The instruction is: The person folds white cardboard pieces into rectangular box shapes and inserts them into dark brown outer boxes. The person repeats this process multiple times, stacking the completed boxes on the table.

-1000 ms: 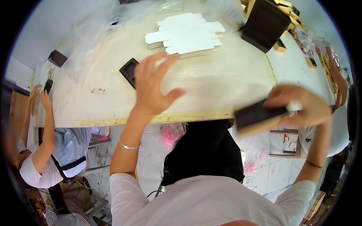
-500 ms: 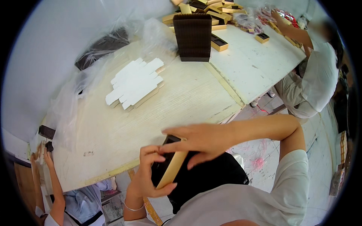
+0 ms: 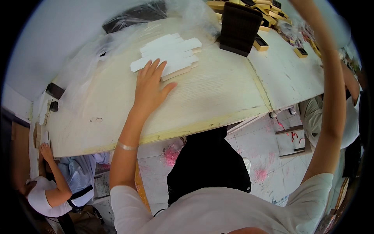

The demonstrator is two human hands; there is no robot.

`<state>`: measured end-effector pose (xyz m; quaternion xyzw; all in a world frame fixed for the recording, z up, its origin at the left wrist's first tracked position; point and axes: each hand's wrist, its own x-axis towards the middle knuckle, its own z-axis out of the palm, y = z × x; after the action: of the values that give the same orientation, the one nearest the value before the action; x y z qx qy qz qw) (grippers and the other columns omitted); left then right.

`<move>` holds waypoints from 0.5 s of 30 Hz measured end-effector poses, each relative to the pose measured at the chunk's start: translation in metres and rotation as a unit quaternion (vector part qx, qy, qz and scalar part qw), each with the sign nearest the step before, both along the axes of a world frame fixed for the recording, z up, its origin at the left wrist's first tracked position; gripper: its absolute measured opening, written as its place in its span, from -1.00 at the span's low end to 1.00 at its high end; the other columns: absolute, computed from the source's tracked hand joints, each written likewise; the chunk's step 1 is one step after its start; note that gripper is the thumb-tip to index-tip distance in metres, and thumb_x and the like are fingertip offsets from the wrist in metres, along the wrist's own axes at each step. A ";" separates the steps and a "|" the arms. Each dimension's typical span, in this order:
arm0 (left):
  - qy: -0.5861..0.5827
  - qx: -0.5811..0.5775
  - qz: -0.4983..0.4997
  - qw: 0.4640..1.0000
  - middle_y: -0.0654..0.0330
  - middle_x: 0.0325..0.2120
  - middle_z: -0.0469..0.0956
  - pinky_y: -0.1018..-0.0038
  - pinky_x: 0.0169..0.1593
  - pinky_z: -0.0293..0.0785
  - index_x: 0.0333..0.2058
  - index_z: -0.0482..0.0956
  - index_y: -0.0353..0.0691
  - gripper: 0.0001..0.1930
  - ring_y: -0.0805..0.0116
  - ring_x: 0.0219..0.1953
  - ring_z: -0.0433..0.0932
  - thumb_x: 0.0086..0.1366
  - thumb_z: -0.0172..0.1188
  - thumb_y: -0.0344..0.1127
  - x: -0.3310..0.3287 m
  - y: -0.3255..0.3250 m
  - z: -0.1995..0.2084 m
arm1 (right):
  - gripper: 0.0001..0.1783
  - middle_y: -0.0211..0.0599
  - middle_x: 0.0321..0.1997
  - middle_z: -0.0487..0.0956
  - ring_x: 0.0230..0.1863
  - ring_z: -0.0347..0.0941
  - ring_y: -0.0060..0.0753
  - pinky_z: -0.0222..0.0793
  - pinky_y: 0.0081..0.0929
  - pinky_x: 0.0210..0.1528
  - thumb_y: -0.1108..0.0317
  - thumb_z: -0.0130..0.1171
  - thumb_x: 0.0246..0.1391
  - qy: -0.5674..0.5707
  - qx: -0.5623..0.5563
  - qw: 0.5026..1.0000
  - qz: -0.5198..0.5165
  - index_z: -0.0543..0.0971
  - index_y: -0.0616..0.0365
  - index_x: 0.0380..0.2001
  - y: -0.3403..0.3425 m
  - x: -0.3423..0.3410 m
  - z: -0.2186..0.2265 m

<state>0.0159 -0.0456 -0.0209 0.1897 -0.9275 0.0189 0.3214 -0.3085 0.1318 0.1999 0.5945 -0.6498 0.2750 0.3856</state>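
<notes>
My left hand (image 3: 150, 89) is open, fingers spread, with its fingertips at the near edge of a stack of flat white cardboard box blanks (image 3: 171, 50) on the table. No box is in it. My right forearm (image 3: 331, 78) stretches up along the right side and leaves the picture at the top, so the right hand is out of sight. Beyond the blanks stands a tall stack of dark brown trays (image 3: 241, 29). Beside that stack lies a gold box with a dark insert (image 3: 260, 43).
Gold boxes (image 3: 269, 13) are heaped at the far right, with a small gold box (image 3: 300, 52) nearer. Clear plastic sheeting (image 3: 82, 85) covers the table's left side, near a dark box (image 3: 55, 91). Co-workers sit at left (image 3: 50, 195) and right (image 3: 350, 117). Pink shreds (image 3: 170, 156) litter the floor.
The gold box with the dark insert has left my hands. My left hand has reached forward to the white blanks; my right arm has swung up and out of view. The view has shifted.
</notes>
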 end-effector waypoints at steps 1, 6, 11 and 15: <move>0.003 -0.024 -0.025 0.999 -0.01 0.07 0.41 0.14 0.20 0.24 0.07 0.41 -0.22 -0.52 0.02 0.13 0.35 0.18 0.22 -0.23 -0.032 -0.004 -0.005 | -0.28 -0.09 0.30 0.22 0.23 0.24 -0.18 0.21 -0.25 0.24 0.20 0.21 0.06 0.017 0.033 0.999 -0.005 0.19 0.07 0.26 0.029 0.018 0.000; -0.072 -0.014 -0.022 0.997 0.05 -0.20 0.59 0.22 0.07 0.40 -0.20 0.60 -0.25 -0.77 0.11 -0.06 0.51 0.13 0.13 -0.42 -0.041 -0.019 -0.015 | -0.41 -0.02 0.26 0.26 0.28 0.16 0.05 0.15 -0.20 0.27 0.39 0.30 -0.09 0.018 0.153 0.978 0.142 0.40 0.14 0.08 0.038 0.083 -0.106; 0.017 0.019 -0.047 0.999 0.17 -0.26 0.60 0.24 -0.16 0.46 -0.36 0.66 -0.14 -0.83 0.25 -0.21 0.55 0.03 0.20 -0.49 -0.020 0.006 0.015 | -0.37 0.03 0.24 0.27 0.25 0.20 0.08 0.21 -0.18 0.23 0.39 0.34 -0.15 -0.138 0.206 0.951 0.183 0.42 0.13 0.08 0.055 0.100 -0.163; 0.031 -0.022 -0.146 0.989 0.29 -0.45 0.54 0.33 -0.22 0.35 -0.39 0.64 -0.17 -0.85 0.31 -0.37 0.48 -0.01 0.24 -0.43 0.015 0.076 0.016 | -0.39 0.01 0.14 0.38 0.15 0.33 0.07 0.29 -0.16 0.15 0.38 0.34 -0.25 -0.065 0.193 0.951 0.231 0.48 0.17 0.00 0.073 0.133 -0.192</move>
<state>0.0308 0.0305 -0.0050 0.0455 -0.9342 -0.0135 0.3537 -0.1755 0.2051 0.0081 0.7723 -0.5592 0.2639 0.1461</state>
